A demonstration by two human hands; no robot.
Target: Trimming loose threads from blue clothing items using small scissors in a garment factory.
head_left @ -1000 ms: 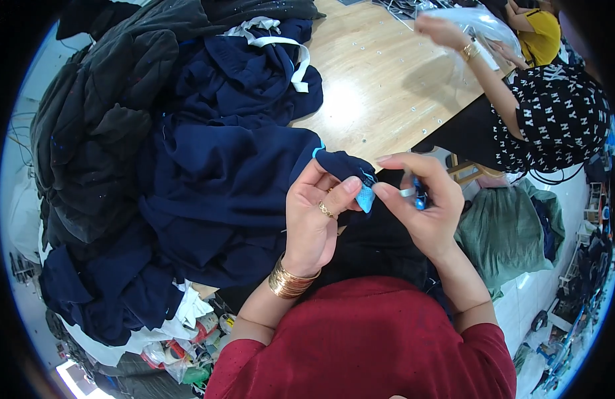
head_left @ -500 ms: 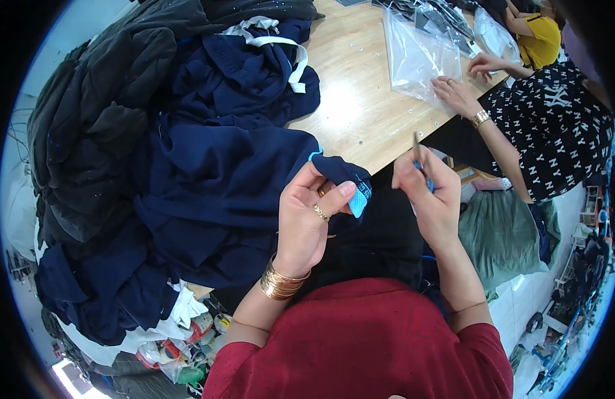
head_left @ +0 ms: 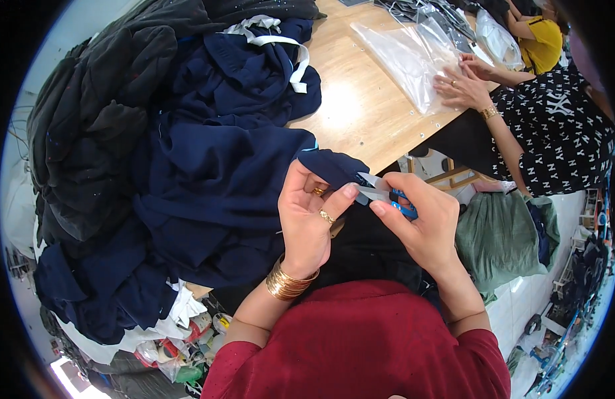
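Wooden table (head_left: 360,113) w/ clear plastic bags (head_left: 414,60); a co-worker's hands (head_left: 457,83) rest on one. Black clothes pile (head_left: 101,100) at left, green cloth (head_left: 500,239) at right.

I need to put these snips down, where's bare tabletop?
Bare wooden table lies between the navy garment pile and the co-worker's clear plastic bag. The left side is buried under dark clothing. Both hands, left and right, are occupied.

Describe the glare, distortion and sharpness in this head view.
Head view: a bright glare patch washes out the wooden table; fisheye bending curves the table edge and blackens the corners; the left hand, right hand and navy garment stay sharp.
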